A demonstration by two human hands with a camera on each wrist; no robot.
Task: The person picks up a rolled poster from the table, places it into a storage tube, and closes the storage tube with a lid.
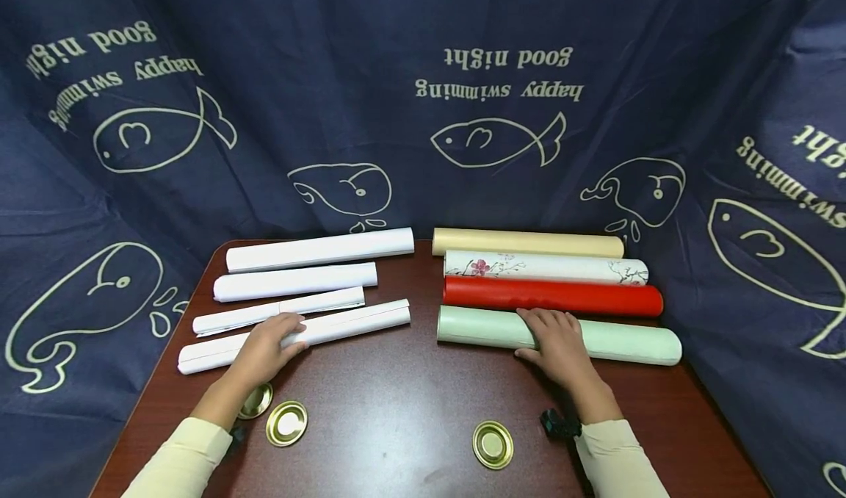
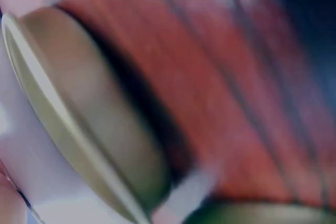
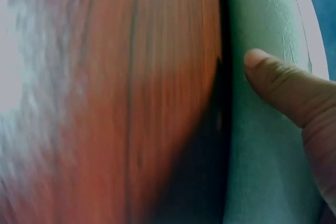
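Observation:
My left hand [image 1: 264, 344] grips the front white paper roll [image 1: 357, 323] near its middle, fingers over the top and thumb on the near side. On the right side of the table, my right hand [image 1: 558, 336] holds a pale green paper roll [image 1: 628, 341] in the same way. The right wrist view shows its thumb [image 3: 286, 85] lying along the green roll [image 3: 268, 171]. Close in front of the left wrist camera is a small gold dish [image 2: 94, 87], which hides most of that hand's work.
Behind the left hand lie three more white rolls [image 1: 284, 311]. A red roll [image 1: 555, 296], a flowered white roll [image 1: 548, 267] and a cream roll [image 1: 529, 242] lie behind the green one. Gold dishes [image 1: 287, 423] sit nearer on the brown table [image 1: 396, 410]. A navy curtain [image 1: 396, 42] surrounds it.

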